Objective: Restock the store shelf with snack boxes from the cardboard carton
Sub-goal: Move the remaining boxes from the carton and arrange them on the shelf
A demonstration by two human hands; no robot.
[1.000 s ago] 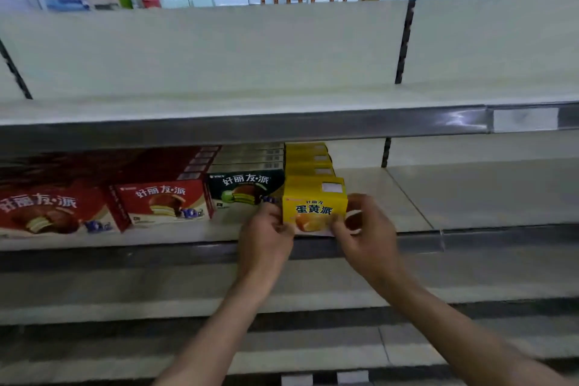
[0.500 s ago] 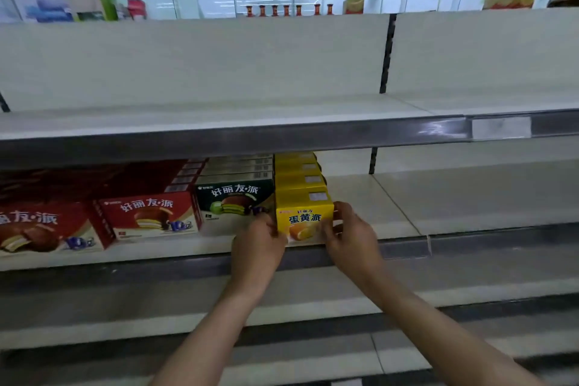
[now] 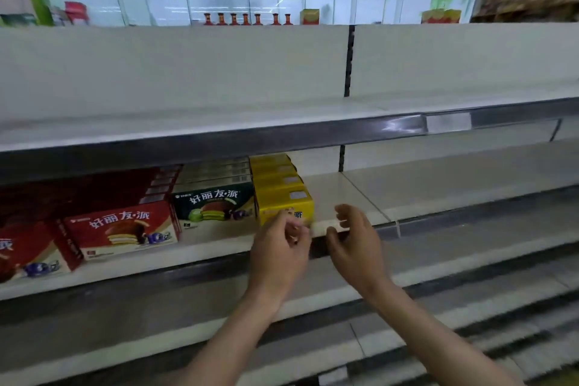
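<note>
A yellow snack box (image 3: 283,202) stands at the front of a row of yellow boxes on the middle shelf (image 3: 360,197). To its left stand a dark green box (image 3: 214,207) and red boxes (image 3: 122,229). My left hand (image 3: 280,249) hovers just in front of the yellow box with fingers loosely curled, covering part of its face and holding nothing. My right hand (image 3: 355,241) is a little to the right of the box, off it, fingers loosely bent and empty. The cardboard carton is out of view.
The upper shelf (image 3: 219,122) is bare, with a metal price rail along its front. To the right of the yellow row the middle shelf is bare. Lower shelf edges (image 3: 313,301) run below my arms. Bottles and boxes (image 3: 247,19) stand on a far rack.
Both hands have let go of the yellow box and drawn back from it; the right hand has moved off to the right. The box now stands on the shelf. The camera moved closer.
</note>
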